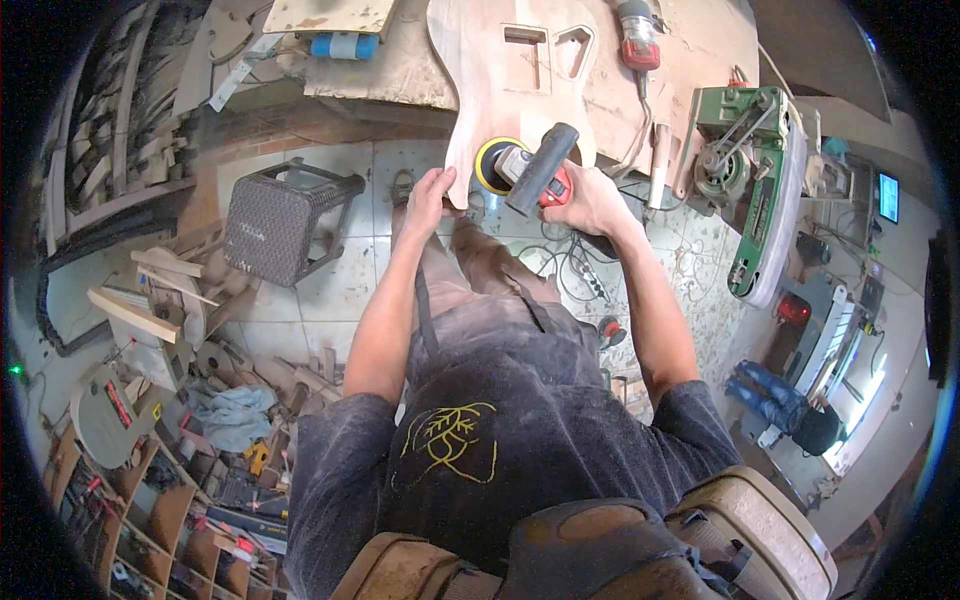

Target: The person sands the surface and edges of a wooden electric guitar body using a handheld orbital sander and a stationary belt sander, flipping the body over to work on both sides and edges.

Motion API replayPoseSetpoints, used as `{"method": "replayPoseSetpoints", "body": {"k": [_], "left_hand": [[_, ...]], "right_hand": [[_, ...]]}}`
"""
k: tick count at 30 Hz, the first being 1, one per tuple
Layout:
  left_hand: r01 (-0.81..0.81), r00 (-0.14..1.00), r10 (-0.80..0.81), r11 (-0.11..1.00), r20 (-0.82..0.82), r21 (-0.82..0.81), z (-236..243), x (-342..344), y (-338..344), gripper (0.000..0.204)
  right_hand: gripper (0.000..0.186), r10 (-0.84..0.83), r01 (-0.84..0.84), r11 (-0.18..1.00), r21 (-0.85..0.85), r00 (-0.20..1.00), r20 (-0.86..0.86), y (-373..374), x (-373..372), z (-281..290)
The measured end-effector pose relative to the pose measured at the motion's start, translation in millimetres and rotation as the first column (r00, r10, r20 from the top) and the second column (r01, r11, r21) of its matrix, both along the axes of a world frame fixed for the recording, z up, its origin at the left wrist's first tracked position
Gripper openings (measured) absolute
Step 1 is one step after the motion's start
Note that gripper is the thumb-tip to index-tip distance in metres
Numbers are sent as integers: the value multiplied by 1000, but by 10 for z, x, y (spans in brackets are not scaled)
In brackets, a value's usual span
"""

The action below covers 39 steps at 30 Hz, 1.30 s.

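Observation:
A pale wooden guitar body [470,60] with routed cavities lies on the workbench, its near end jutting past the edge. My left hand [428,200] is closed round the narrow horn at its near left corner. In my right hand [597,205] is a red and grey power sander [537,172] with a dark bar-shaped handle, my fingers wrapped round its red housing. The sander's yellow-rimmed disc is tilted at the curved near edge of the body, between the two horns. Whether the disc touches the wood or spins, I cannot tell.
A red and grey handheld router [638,40] rests on the bench [395,80], its cord hanging down. To the right stands a green belt machine [745,185]. A dark stool [270,225] is at left, cables [575,262] lie on the floor, and another person [775,395] is farther right.

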<state>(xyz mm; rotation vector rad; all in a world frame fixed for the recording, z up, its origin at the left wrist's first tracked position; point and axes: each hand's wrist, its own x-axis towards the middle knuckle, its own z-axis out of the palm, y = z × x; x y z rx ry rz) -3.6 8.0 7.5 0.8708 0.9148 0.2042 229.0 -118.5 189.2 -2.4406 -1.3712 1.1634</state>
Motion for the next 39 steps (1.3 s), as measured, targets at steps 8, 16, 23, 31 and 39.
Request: {"method": "replayPoseSetpoints", "body": {"k": [8,16,23,31,39], "left_hand": [[-4,1000,5,1000,28,-24,-10,-12,-7,44],[9,1000,-8,1000,-27,22,107,37,-24,47],[33,993,-14,985,-114,168,112,44,-46,49],[10,994,6,987,-105,158,77,56,-58,47],[20,991,0,988,-133,152,113,49,-39,49]], "right_hand": [[64,-23,24,998,-58,1000,7,-117,-64,86],[66,-105,102,993,51,993,53,-161,245,-29],[61,44,-39,995,-90,998,49,-485,71,4],[58,-26,22,998,55,996,80,-208,303,-42],[55,81,-81,997,-16,996,23,-392,184,11]]}}
